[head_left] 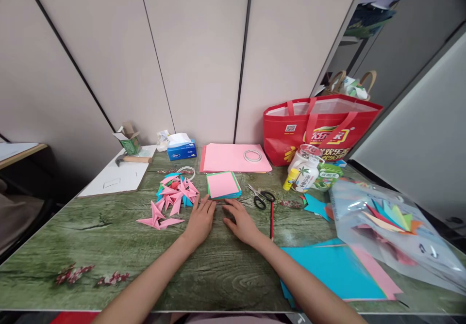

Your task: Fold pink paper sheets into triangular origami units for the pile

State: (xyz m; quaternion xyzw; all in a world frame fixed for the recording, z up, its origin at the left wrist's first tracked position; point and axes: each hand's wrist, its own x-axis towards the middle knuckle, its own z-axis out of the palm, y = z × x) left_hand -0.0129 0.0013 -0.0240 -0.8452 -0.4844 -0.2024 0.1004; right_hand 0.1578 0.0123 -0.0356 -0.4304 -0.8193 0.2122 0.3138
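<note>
My left hand (201, 219) lies flat on the green wood-patterned table (109, 236), fingers stretched toward a small stack of coloured square paper (223, 185) with a pink sheet on top. My right hand (241, 222) rests flat beside it, fingers spread, just in front of the same stack. Neither hand holds anything. A heap of folded pink, red and blue paper pieces (174, 195) lies left of my left hand. Black-handled scissors (261, 197) and a red pencil (271, 219) lie right of my right hand.
Large pink sheets (233, 161) with a tape roll (252, 155) lie at the back. A red bag (320, 127), glue stick (290, 179), tissue box (181, 149), hammer (133, 159), white board (118, 176), blue sheets (338, 270) and a plastic bag of paper (393, 227) surround the spot.
</note>
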